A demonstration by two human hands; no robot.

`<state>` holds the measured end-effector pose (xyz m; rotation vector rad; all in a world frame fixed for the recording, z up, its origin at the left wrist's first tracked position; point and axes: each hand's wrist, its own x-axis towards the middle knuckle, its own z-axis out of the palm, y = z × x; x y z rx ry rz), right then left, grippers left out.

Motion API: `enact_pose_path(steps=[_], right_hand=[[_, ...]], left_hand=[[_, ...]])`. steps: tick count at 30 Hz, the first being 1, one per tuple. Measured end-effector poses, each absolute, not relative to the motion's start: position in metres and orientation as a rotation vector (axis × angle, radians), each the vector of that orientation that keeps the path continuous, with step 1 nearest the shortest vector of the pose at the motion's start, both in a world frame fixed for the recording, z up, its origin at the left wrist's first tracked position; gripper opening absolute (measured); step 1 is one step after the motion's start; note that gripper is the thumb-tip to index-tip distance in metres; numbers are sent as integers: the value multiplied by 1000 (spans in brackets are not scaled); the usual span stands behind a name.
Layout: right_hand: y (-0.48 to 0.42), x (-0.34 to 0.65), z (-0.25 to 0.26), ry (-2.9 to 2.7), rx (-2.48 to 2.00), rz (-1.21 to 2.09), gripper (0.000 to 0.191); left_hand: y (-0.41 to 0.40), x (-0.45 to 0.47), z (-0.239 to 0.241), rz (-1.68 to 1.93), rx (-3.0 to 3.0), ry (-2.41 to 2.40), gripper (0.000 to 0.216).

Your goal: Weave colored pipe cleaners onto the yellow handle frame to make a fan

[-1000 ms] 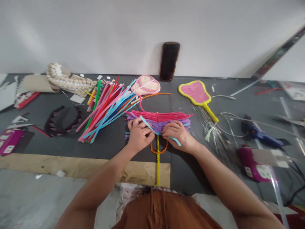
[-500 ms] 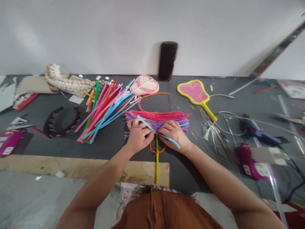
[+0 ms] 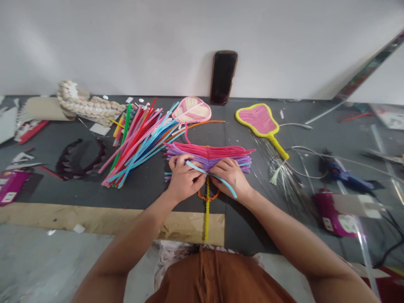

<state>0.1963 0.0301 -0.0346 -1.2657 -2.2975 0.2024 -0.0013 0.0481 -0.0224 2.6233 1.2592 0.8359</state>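
A fan-shaped piece point(image 3: 210, 155) of pink and purple pipe cleaners lies on the dark mat, with a yellow stem point(image 3: 207, 214) and an orange loop point(image 3: 208, 196) below it. My left hand point(image 3: 183, 176) and my right hand point(image 3: 232, 179) rest side by side on its lower edge. Both have fingers curled and pinch a light blue pipe cleaner point(image 3: 212, 176), which crosses over their knuckles from upper left to lower right.
A heap of loose coloured pipe cleaners point(image 3: 139, 141) lies left of the piece. Behind are a pink leaf shape point(image 3: 192, 110), a yellow-rimmed pink fan point(image 3: 259, 121) and a phone point(image 3: 223, 78) against the wall. A blue glue gun point(image 3: 342, 176) and cables lie at right.
The blue pipe cleaner's left end has dropped lower, close to my left knuckles. Both hands stay pressed on the piece's lower edge.
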Motion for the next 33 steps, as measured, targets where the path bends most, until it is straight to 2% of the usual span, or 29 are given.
enact_pose_path(steps=[3,7,9,11,13,14,16,21,33], right_hand=[[31,197,-35,-2304,-1285,197,9],[32,198,-37,-2310,-1281,175,9],[32,198,-38,-2300,-1275,174,8],[33,198,-38,-2280,-1285,168,9],[33,198,-39,-2270,-1294,168,10],[33,198,-39,-2268,-1294,168,11],[33,198,-39,-2283,-1285,162,12],[34,199,-40,-2320,-1281,123,7],[34,202,-33,-2158,-1211,378,13]], left_hand=[[50,-5,-16,837,2666,1292,14],[39,-17,7,961,2825,1286,37],[24,-20,18,996,2945,1088,39],[10,-16,24,949,2999,832,30],[3,-9,24,843,3071,720,8],[3,-5,21,795,3109,725,7],[10,1,14,739,3141,831,16],[38,4,-2,613,3038,1105,23],[52,5,-17,627,3067,1116,15]])
